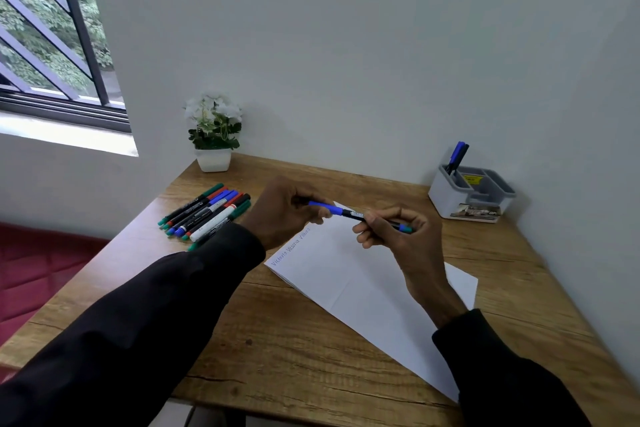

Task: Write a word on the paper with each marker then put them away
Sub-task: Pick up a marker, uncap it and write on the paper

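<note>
Head view is showing both hands holding one blue marker [349,213] roughly level in the air above the far end of the paper [363,288]. The left hand [287,211] is curling its fingers round the blue cap [325,207]. The right hand [394,229] is pinching the black barrel, with the blue tail end poking out past its fingers. Cap and barrel are sitting joined. The paper is lying slantwise on the desk [294,357], bearing faint blue words near its far-left edge. A pile [207,215] of markers is lying just left of the left hand. Two stored markers [458,156] are standing in the organizer [471,198] at far right. A plant [214,135] is sitting at the far-left corner.
</note>
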A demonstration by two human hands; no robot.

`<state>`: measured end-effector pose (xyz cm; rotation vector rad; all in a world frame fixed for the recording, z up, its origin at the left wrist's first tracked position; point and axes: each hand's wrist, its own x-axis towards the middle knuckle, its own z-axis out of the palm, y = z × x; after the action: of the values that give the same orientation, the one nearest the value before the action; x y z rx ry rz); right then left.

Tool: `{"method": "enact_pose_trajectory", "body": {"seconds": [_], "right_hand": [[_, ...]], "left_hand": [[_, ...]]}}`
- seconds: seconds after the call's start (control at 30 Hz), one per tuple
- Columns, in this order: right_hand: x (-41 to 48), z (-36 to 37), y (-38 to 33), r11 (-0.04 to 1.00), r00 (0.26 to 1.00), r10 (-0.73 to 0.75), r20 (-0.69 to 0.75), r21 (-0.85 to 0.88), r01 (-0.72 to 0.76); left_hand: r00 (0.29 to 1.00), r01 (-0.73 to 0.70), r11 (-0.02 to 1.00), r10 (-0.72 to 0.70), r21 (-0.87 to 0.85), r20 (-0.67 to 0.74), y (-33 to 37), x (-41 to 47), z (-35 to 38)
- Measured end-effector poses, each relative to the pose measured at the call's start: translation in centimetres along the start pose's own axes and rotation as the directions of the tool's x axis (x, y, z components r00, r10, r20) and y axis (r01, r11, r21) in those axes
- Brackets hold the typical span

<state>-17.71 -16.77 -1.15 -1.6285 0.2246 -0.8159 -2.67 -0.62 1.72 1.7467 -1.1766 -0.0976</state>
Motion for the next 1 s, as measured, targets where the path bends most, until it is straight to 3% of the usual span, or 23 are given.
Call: {"method": "enact_pose_trajectory", "body": {"seconds": [0.27, 0.4, 0.5, 0.6, 1.0], "right_hand": [[1.0, -1.9, 0.9, 0.969, 1.0, -0.015, 0.021, -0.245, 0.02], [2.8, -2.8, 0.4, 0.828, 0.991, -0.122, 0.061, -0.544, 0.135], [3.8, -3.7, 0.2, 0.785, 0.979, -0.173, 0.107, -0.585, 0.203], [4.8, -5.0, 0.1, 0.78, 0.978, -0.179, 0.11, -0.59, 0.209], [13.0, -15.1, -1.4, 0.764, 0.912, -0.316, -0.26, -0.64, 0.082]], "left_hand": [[0.996, -0.048, 0.997, 0.042, 0.068, 0.08, 0.2, 2.7, 1.0], [1.0, 0.009, 0.982, -0.009, -0.188, 0.001, 0.9, 4.4, 2.4], [0.998, 0.05, 0.935, -0.061, -0.351, -0.02, 1.1, 5.9, 4.0], [0.996, 0.078, 0.912, -0.085, -0.403, 0.0, 0.9, 7.2, 5.1], [0.991, 0.12, 0.925, -0.136, -0.362, -0.018, -0.3, 7.2, 5.0]]}}
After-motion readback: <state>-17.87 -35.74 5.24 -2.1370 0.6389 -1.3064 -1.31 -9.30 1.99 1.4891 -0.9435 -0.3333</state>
